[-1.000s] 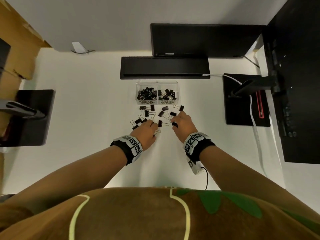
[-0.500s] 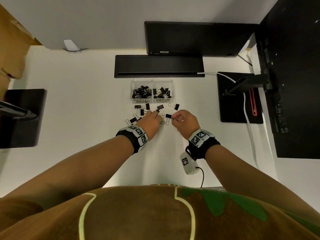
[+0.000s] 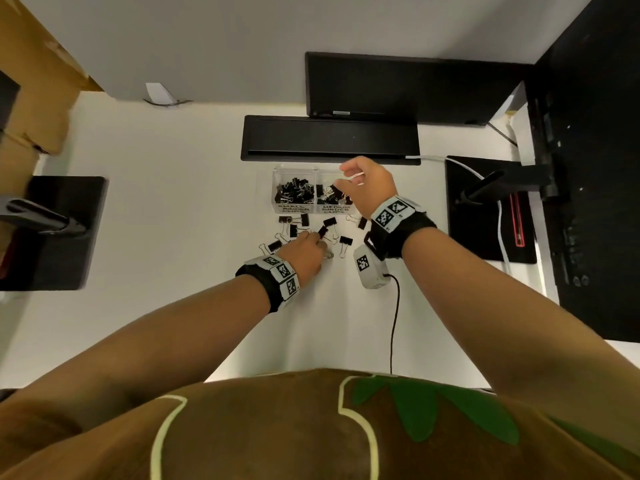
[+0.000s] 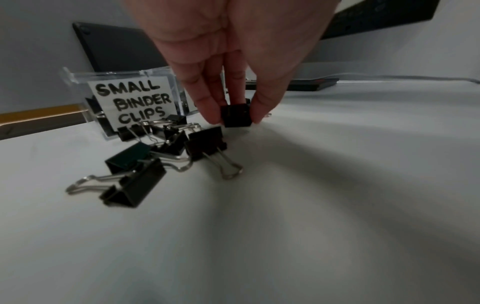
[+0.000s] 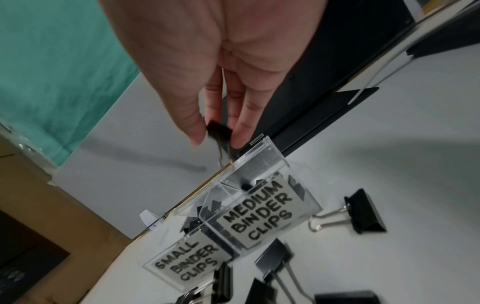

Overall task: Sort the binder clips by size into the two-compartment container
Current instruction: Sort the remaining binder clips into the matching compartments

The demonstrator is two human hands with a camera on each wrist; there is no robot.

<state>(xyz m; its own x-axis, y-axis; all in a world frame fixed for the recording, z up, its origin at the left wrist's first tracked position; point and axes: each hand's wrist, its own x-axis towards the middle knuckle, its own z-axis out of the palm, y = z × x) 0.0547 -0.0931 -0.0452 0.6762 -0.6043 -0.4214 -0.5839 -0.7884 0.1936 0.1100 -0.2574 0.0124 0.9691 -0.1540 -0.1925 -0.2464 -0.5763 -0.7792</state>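
A clear two-compartment container stands mid-table, labelled small binder clips on its left half and medium binder clips on its right, both holding black clips. Several loose black binder clips lie in front of it. My right hand hovers over the medium compartment, pinching a black clip between thumb and fingers. My left hand is down among the loose clips, pinching a small black clip on the table.
A black keyboard tray and a monitor stand just behind the container. Black stands sit at the left and right. A white cable crosses the right stand. A dark cable trails from my right wrist.
My right hand has lifted from the loose clips and moved forward over the medium compartment with a clip. My left hand has stayed among the loose clips, shifting slightly.
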